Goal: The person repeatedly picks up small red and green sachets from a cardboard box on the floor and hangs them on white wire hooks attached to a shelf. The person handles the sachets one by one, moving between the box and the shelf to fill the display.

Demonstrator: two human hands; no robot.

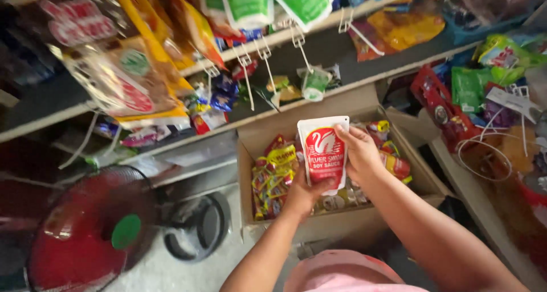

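I hold a white pouch with a red panel (323, 151) upright in both hands, above an open cardboard box (342, 107). My left hand (303, 194) grips its lower edge from below. My right hand (360, 153) clasps its right side, fingers over the top corner. The box beneath holds several yellow and red packets (274, 175) packed on edge.
A shelf rail with empty metal hooks (250, 78) runs across the top, and snack bags (134, 78) hang at the upper left. A red fan (85, 235) stands at the lower left. More green and red packets (473, 87) and a wire hoop (484, 161) fill the right side.
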